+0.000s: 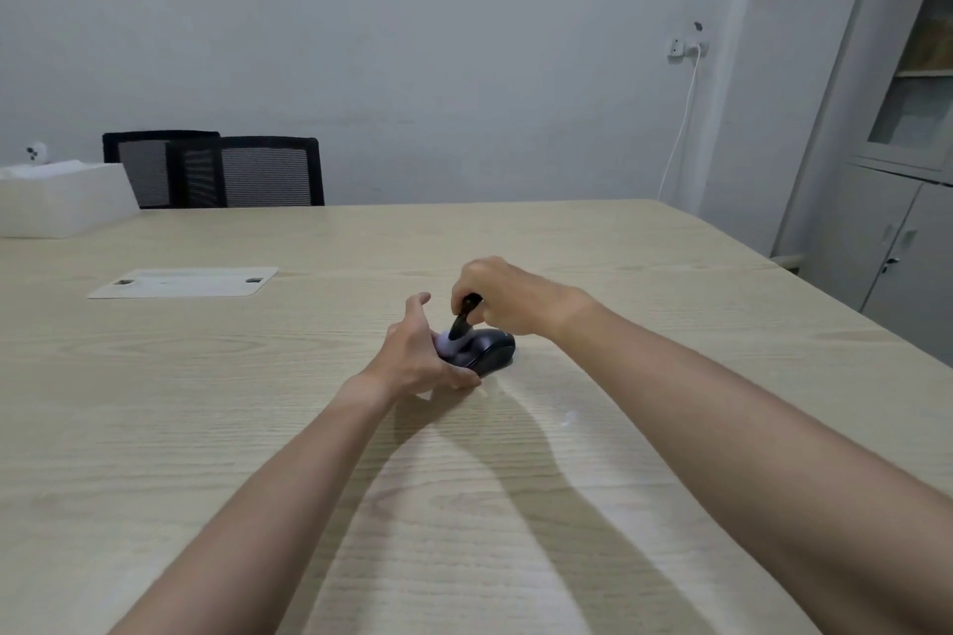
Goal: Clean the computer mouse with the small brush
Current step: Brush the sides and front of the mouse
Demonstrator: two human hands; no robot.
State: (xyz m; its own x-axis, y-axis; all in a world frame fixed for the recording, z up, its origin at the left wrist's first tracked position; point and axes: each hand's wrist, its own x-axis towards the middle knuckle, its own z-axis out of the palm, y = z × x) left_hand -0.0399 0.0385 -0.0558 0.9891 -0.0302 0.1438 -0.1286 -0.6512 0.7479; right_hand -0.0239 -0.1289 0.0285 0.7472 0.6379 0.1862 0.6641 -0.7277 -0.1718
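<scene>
A dark computer mouse (pixel 492 350) lies on the light wooden table (pixel 258 428) near its middle. My left hand (pixel 420 356) grips the mouse's left end, thumb along the near side, and hides that part of it. My right hand (pixel 497 297) is closed around the black handle of a small brush (pixel 462 317). The brush points down, and its pale bristles press on the top of the mouse, right beside my left hand's fingers.
A flat white sheet (pixel 185 282) lies on the table at the left. A white box (pixel 62 199) stands at the far left edge. Two black mesh chairs (pixel 222 170) stand behind the table. A grey cabinet (pixel 897 170) is at the right.
</scene>
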